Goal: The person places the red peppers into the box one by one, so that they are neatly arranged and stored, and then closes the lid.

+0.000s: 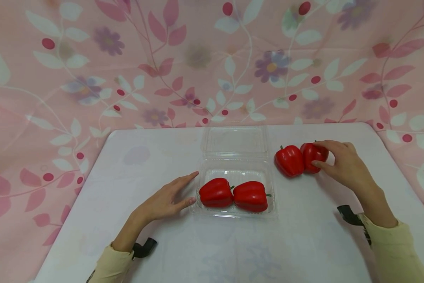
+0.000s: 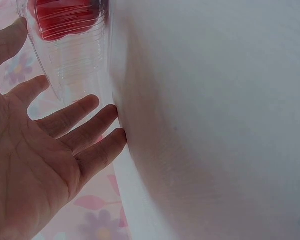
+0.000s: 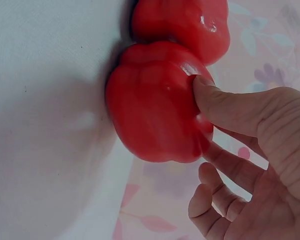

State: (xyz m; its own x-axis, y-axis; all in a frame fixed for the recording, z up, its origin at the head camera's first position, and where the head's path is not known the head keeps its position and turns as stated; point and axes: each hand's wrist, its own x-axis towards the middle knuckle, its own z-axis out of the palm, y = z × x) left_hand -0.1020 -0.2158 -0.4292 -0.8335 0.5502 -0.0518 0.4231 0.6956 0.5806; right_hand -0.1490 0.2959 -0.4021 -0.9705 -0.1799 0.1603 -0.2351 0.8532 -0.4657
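Two red bell peppers [image 1: 216, 192] lie on their sides in the front half of a clear plastic clamshell box [image 1: 236, 165], its lid [image 1: 235, 139] folded back behind it. My left hand [image 1: 167, 198] is at the box's left side, fingers spread and straight; its thumb is by the wall in the left wrist view. Right of the box stand two more red bell peppers, side by side and touching. My right hand [image 1: 343, 163] pinches the right-hand pepper [image 3: 157, 107] between thumb and fingers, while the other pepper [image 1: 290, 161] is free of the hand.
A white cloth covers the table [image 1: 144, 157]. Behind its back edge hangs a pink floral curtain [image 1: 198, 78]. A black wrist-worn device [image 1: 144, 248] sits at my left cuff, and a similar black one [image 1: 350, 215] is at my right.
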